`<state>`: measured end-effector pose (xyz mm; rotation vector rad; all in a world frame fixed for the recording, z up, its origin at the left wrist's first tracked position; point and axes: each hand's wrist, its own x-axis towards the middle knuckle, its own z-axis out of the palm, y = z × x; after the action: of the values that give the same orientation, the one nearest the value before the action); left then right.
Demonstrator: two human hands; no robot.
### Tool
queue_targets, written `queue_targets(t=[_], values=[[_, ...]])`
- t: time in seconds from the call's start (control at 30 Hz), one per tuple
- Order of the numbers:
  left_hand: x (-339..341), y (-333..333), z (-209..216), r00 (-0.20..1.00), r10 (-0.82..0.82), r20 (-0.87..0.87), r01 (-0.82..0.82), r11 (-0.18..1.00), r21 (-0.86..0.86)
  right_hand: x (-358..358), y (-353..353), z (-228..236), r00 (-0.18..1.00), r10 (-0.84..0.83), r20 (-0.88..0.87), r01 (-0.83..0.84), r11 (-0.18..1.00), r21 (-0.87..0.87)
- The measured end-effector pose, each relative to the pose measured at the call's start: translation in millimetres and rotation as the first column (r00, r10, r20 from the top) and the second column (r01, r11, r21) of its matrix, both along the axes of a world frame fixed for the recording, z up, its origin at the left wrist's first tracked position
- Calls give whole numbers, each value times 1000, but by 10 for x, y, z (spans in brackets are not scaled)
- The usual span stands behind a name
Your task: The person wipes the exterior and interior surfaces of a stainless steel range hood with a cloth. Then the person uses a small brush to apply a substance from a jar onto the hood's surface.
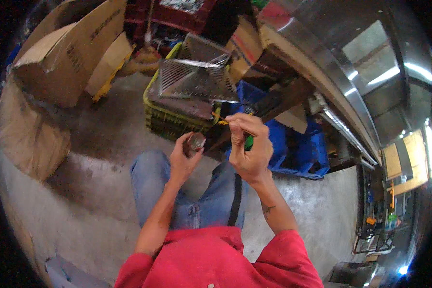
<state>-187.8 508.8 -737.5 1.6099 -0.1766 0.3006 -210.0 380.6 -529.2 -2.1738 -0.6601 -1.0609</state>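
Observation:
Above my left knee, my left hand (181,161) is closed around a small round, shiny brownish piece (196,141), too blurred to name more exactly. My right hand (251,144) is raised to the right of it, thumb and forefinger pinched together. A thin dark sliver seems to stick out at those fingertips, but its kind cannot be made out. Just beyond both hands stands a yellow-green plastic crate (170,120), topped with a brown board and slotted shiny metal sheets (197,77).
Blue plastic bins (300,156) sit right of my right hand, beneath a long bench edge (302,62). Large cardboard boxes (65,62) and a brown sack-like bundle (31,129) are at the left. A red crate (204,14) with small pieces lies at the far side.

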Motion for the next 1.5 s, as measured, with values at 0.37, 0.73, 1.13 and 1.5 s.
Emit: queue_targets(t=[0.37,0.73,1.13,1.5], values=[[-27,34,87,994,-54,-93,52,998,-23,1046,-550,1632,951,-209,226,211,977,17],[-25,44,39,999,-29,-21,29,1000,6,1197,-601,1580,952,-216,219,241,966,-96],[-19,46,61,993,-66,-102,63,998,-27,1213,-581,1594,946,-231,228,258,961,-97],[-16,45,48,992,-68,-107,66,998,-21,1210,-557,1613,945,-241,220,271,956,-113]])
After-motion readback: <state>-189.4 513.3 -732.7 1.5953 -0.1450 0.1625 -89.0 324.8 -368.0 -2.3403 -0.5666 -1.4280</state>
